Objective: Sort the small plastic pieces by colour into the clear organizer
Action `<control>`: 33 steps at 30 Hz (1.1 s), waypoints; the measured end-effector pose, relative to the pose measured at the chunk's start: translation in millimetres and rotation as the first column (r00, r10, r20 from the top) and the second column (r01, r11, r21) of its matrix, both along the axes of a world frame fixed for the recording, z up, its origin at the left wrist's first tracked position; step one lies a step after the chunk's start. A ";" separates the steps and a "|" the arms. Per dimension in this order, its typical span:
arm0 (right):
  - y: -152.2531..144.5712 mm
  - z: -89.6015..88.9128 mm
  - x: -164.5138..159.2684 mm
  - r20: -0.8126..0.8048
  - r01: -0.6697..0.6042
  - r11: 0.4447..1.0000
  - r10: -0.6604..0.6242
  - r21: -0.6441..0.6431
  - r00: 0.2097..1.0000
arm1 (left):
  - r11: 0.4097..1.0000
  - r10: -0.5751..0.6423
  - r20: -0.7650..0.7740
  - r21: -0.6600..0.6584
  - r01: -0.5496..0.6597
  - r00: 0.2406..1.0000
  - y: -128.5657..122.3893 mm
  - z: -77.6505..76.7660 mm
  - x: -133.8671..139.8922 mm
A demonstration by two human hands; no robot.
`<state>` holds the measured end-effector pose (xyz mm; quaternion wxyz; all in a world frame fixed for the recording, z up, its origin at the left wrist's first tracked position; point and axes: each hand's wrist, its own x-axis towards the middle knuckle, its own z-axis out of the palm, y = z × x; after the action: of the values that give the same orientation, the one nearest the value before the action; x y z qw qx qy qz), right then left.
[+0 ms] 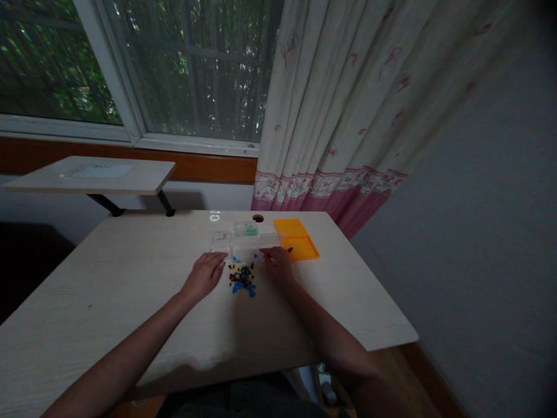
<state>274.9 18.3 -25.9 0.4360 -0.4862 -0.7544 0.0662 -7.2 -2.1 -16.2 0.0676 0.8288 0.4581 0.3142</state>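
Observation:
A loose pile of small dark brown, blue and yellow pieces lies on the table between my hands. Left of it, my left hand rests low over the tabletop, fingers stretched toward a clear box just beyond the pile; nothing shows in it. My right hand is on the other side, index finger extended toward that box's right edge, thumb a little apart. A few blue pieces lie close to the box's near side. Beside the right hand is an opened orange case with a small dark piece in it.
Behind the middle box stands a clear container with green pieces. Another clear container is at its left, and a clear lid-like piece at its right. A raised shelf stands back left. The curtain hangs behind the table.

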 end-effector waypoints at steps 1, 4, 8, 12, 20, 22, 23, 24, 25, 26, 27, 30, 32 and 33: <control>0.2 -0.1 0.2 0.000 -0.003 1.000 0.003 0.000 1.000 | 1.000 -0.002 0.012 0.002 0.002 1.000 -0.5 1.0 0.9; 0.6 1.1 1.3 0.011 -0.041 0.999 0.042 -0.018 0.999 | 1.000 -0.004 0.026 -0.001 0.004 1.000 -1.0 1.8 0.9; -0.8 7.0 2.1 0.125 -0.171 0.984 0.177 -0.055 0.976 | 1.000 -0.018 0.039 0.004 0.018 0.999 0.1 -1.6 -1.7; -5.7 14.8 1.0 0.302 -0.238 0.971 0.231 -0.015 0.925 | 0.999 -0.037 0.051 0.022 0.036 0.998 2.4 -6.0 -2.7; -14.1 19.5 -2.2 0.436 -0.301 0.952 0.293 -0.052 0.851 | 0.995 -0.010 -0.009 0.100 0.011 1.000 -5.0 1.2 -1.4; -15.6 19.0 -5.1 0.454 -0.311 0.949 0.301 -0.056 0.839 | 0.995 -0.036 -0.015 0.094 0.037 0.999 -9.8 5.8 1.5; -16.4 18.8 -6.8 0.462 -0.313 0.948 0.302 -0.056 0.834 | 0.994 -0.072 -0.019 0.084 0.073 0.997 -12.1 7.7 3.5; -17.3 18.5 -8.6 0.472 -0.313 0.948 0.302 -0.056 0.828 | 0.991 -0.108 -0.021 0.073 0.110 0.994 -14.2 9.4 5.6; -18.0 18.3 -10.2 0.485 -0.310 0.949 0.298 -0.057 0.822 | 0.988 -0.138 -0.021 0.065 0.140 0.990 -16.1 10.7 7.7; -18.8 18.0 -11.5 0.498 -0.304 0.951 0.292 -0.058 0.817 | 0.985 -0.164 -0.023 0.056 0.165 0.986 -17.6 11.7 9.8; -19.4 17.7 -12.6 0.511 -0.297 0.953 0.285 -0.060 0.811 | 0.982 -0.185 -0.027 0.043 0.186 0.982 -18.9 12.4 11.7; -21.0 17.3 -14.1 0.526 -0.279 0.958 0.270 -0.065 0.806 | 0.975 -0.222 -0.039 0.005 0.222 0.974 -21.0 14.3 15.6; -22.1 18.0 -14.9 0.522 -0.271 0.960 0.265 -0.067 0.811 | 0.973 -0.230 -0.033 -0.005 0.230 0.973 -21.5 15.2 16.8; -22.8 18.7 -15.5 0.522 -0.268 0.961 0.263 -0.068 0.812 | 0.973 -0.232 -0.029 -0.007 0.232 0.972 -21.6 15.4 17.0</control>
<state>259.3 -4.5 -7.2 0.2016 -0.3739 -0.9052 -0.0124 9.8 -23.8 -0.8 0.0987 0.8810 0.3598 0.2911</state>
